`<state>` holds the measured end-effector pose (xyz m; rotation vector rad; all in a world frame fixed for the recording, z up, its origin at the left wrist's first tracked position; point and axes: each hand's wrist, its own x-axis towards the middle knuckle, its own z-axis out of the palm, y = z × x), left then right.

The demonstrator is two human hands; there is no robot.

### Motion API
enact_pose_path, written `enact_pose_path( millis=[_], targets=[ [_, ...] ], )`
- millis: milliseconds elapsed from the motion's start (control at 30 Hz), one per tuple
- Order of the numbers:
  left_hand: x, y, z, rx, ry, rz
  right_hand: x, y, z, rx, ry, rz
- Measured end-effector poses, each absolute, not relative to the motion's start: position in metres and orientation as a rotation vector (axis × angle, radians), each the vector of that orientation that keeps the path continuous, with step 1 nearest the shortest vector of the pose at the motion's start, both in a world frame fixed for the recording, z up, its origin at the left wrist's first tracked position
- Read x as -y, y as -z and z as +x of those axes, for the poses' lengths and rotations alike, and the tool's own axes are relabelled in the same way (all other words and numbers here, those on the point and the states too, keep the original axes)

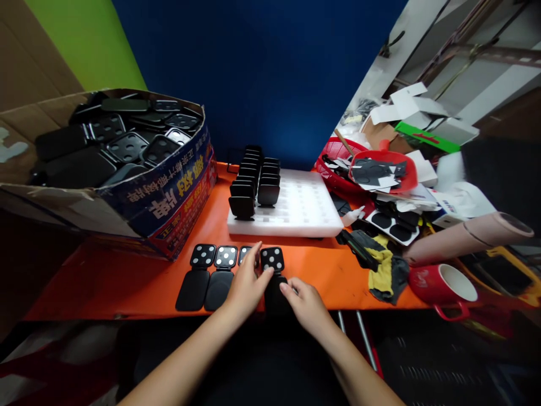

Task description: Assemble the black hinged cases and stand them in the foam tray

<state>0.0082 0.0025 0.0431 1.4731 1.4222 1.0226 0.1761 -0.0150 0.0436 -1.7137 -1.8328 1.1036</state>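
Observation:
Several black hinged compact cases lie open in a row on the orange table point(127, 276), each with a dotted square lid. My left hand point(246, 285) rests on the third case point(245, 255), fingers stretched flat over it. My right hand point(306, 304) touches the lower half of the rightmost case point(273, 259), with the fingers curled at its edge. The two cases at the left point(203, 255) point(225, 257) lie untouched.
A white foam tray point(304, 211) behind the row holds upright black cases point(253, 180). A cardboard box point(169, 192) full of black cases stands at the left. Red baskets point(380, 169), rags, a red mug point(443, 285) and a cardboard tube point(465, 234) crowd the right.

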Motion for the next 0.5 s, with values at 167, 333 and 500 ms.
enact_pose_path(
  millis=[167, 333, 500],
  targets=[
    [0.028, -0.038, -0.002, -1.324, -0.438, 2.267, -0.006, -0.045, 0.169, 2.202, -0.830, -1.935],
    [0.033, -0.030, -0.008, -1.314, -0.191, 2.444, -0.013, -0.051, 0.166, 2.410, -0.648, -2.059],
    [0.027, -0.031, -0.019, -1.254, -0.216, 2.509, -0.014, -0.049, 0.162, 2.456, -0.698, -1.991]
  ],
)
